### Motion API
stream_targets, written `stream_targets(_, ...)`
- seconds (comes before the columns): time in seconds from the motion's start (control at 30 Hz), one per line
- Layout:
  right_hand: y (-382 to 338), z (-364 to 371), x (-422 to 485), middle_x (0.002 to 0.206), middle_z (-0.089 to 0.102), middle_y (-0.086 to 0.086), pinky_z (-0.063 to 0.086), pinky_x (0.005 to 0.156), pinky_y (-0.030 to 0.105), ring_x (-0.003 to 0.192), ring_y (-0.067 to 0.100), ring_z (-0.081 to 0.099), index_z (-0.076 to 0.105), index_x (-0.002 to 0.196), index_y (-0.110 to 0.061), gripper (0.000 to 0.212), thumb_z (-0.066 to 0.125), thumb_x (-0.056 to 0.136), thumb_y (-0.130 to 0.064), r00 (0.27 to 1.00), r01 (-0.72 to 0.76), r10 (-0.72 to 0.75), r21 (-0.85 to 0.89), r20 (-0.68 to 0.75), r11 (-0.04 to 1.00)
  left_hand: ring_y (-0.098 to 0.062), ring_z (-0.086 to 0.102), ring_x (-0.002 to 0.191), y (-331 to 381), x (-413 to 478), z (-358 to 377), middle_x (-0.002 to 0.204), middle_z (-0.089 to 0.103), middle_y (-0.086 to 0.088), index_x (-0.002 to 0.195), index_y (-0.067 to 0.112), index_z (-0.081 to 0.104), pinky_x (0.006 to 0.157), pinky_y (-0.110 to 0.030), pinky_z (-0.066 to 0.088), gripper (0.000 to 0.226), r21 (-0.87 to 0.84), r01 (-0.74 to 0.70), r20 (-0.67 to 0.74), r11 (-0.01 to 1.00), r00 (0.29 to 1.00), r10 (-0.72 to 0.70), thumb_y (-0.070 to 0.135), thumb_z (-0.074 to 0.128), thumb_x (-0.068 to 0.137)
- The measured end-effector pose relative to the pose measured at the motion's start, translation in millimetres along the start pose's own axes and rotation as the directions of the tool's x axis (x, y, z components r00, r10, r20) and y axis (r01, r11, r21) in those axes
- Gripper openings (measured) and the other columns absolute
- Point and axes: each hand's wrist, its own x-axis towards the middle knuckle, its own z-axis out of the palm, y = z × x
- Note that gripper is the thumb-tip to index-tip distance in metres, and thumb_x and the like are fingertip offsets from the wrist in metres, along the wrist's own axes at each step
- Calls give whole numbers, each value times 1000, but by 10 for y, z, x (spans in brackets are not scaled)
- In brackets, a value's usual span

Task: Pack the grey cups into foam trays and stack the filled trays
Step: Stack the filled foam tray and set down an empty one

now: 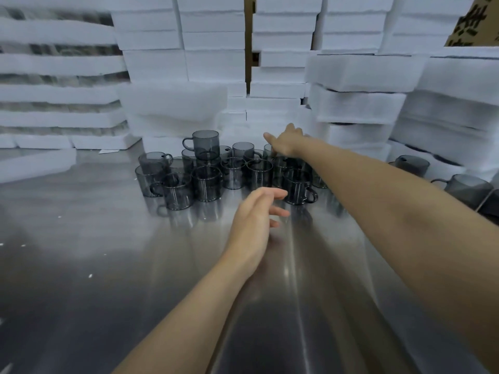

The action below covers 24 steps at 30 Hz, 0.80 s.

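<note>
My left hand (pixel 256 211) relaxed, empty | my right hand (pixel 287 143) outstretched, fingers spread, empty, above grey translucent cups (pixel 205 174) | cups likely light, rigid, slick, breakable; grasp handle or wall

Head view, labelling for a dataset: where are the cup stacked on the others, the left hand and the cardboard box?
stacked cup (pixel 206 143): head view, on its glass wall.
left hand (pixel 252 220): head view, on the back of the hand.
cardboard box (pixel 475 25): head view, on its printed side.
</note>
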Motion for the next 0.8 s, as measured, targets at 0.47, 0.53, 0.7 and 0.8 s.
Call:
stream_targets(0.47, -29, -155, -41, 100, 67, 16, 46, 80, 37, 96, 33, 58, 71, 96, -4, 28, 47, 88, -16, 973, 218, -212, 54, -92, 975, -6, 63, 74, 35, -23, 3, 93, 67, 5, 89, 16, 68, 65, -21, 43, 33, 40, 6, 34, 999, 999, -8, 11, 37, 100)
stream_targets(0.53, -24, -103, -71, 99, 67, 17, 48, 75, 35, 93, 33, 59, 70, 99, 0, 26, 50, 88, -13, 978, 207, -204, 83, -43, 975, -6, 63, 74, 42, -28, 8, 92, 67, 4, 90, 15, 68, 65, -21, 43, 33, 40, 10, 34, 999, 999, -12, 11, 37, 100)
stream_targets(0.7, 57, -40, -65, 102, 63, 11, 44, 82, 35, 91, 30, 55, 60, 89, -13, 21, 39, 86, -13, 968, 195, -163, 164, -191, 967, -5, 63, 75, 46, -33, 14, 90, 68, 2, 91, 15, 69, 68, -22, 44, 31, 58, 16, 39, 998, 999, -18, 13, 39, 99)
stream_targets(0.8, 114, -55, 3, 116, 59, 16, 42, 80, 33, 106, 34, 53, 59, 106, -7, 32, 34, 87, 0, 934, 207, -132, 202, -332, 957, -5, 63, 75, 40, -35, 11, 87, 67, 2, 91, 15, 69, 68, -21, 43, 31, 51, 17, 37, 999, 999, -19, 13, 39, 98)
